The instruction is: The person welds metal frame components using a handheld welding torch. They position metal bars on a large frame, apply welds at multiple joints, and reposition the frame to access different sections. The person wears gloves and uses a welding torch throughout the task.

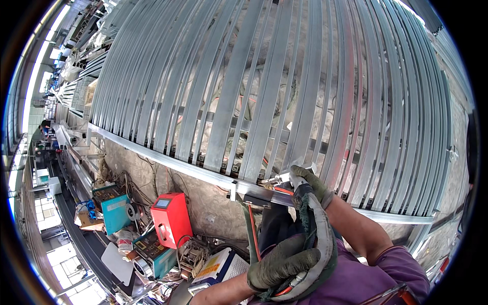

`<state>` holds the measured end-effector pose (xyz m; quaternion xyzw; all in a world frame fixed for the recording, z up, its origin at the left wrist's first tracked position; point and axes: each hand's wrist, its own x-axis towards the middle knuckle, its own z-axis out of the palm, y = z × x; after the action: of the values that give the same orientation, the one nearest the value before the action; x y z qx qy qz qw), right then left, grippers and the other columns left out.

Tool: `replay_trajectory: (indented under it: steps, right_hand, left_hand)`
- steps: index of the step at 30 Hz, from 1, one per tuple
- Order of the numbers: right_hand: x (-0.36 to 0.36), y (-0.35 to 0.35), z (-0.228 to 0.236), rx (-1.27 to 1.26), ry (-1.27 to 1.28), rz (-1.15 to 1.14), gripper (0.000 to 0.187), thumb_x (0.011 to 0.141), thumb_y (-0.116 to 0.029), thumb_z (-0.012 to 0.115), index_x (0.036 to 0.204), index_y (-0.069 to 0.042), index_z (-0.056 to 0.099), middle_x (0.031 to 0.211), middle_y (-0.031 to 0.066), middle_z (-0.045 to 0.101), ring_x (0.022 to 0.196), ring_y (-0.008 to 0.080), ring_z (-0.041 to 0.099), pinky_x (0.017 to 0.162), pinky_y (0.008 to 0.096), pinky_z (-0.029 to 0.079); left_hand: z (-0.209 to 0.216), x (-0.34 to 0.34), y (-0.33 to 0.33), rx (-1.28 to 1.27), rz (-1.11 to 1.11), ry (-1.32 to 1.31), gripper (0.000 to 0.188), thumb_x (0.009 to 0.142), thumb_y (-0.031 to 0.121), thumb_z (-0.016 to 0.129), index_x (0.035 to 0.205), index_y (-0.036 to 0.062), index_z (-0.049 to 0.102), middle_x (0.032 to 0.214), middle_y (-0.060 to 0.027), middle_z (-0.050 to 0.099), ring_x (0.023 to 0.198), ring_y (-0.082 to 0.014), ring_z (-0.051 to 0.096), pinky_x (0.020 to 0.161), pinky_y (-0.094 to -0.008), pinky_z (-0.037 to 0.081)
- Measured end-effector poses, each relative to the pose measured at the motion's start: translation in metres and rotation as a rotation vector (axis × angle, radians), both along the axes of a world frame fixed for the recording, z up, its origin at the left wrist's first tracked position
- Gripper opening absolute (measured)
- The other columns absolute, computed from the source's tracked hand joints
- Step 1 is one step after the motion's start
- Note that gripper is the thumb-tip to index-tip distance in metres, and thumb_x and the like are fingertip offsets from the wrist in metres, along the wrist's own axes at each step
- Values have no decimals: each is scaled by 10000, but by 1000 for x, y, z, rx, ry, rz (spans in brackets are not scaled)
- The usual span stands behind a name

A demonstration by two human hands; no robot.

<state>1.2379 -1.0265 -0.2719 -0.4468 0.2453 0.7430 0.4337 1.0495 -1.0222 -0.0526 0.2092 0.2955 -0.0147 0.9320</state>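
My gloved right hand (pixel 314 184) is closed around a welding torch (pixel 297 182), a silver-and-black tool with its nozzle pointing left. The nozzle sits close to the silver front beam (pixel 168 161) of a large metal frame, where the upright bars (pixel 223 140) meet it. Lower down, my gloved left hand (pixel 284 260) grips the thick grey cable bundle (pixel 325 239), which loops from the torch across my lap. Orange and green lines show beside it. A short metal block (pixel 256 200) sits at the beam in front of me. Whether the nozzle touches the metal, I cannot tell.
Long parallel bars fill the far side. At the left on the floor stand a red box (pixel 171 221) with a small screen, a teal-sided machine (pixel 116 213), wire spools and tangled cables (pixel 134 183). A white, blue and yellow case (pixel 221 267) lies near my left forearm.
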Motion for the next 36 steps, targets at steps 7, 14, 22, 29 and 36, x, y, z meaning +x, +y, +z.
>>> replay_trajectory:
  steps: [7,14,22,29,36]
  right_hand:
    - [0,-4,-8,35,25,-14,353,963,-390,821,1061,-91,660,813,131,738,563,221,699,471,364,602]
    - [0,-3,-3,29,10,-19,329,961,-380,823,1021,-97,668,792,100,713,582,218,687,490,365,597]
    - [1,-3,7,54,-8,10,320,972,-388,809,984,-99,671,768,70,691,578,196,671,501,350,588]
    - [3,-2,16,21,-6,39,315,970,-386,809,981,-103,670,765,75,700,552,196,667,482,350,582]
    - [2,-1,15,-13,-6,26,314,970,-375,812,981,-97,666,744,71,690,517,197,652,452,358,569]
  left_hand:
    - [0,3,2,46,-52,35,535,1040,403,727,1394,26,592,1196,-11,641,1091,-88,565,966,-272,472]
    - [-2,3,1,36,-55,38,524,1036,409,730,1368,23,608,1167,-16,649,1077,-92,571,955,-271,472]
    - [1,4,-1,31,-37,34,526,1034,421,730,1359,23,617,1161,-17,652,1076,-92,573,960,-278,473]
    - [-1,4,-4,11,-25,-6,507,1050,393,715,1382,23,613,1190,-14,655,1098,-90,575,978,-273,472]
    - [16,8,2,-28,25,36,519,1053,391,715,1406,28,601,1238,-9,642,1124,-91,570,998,-267,464]
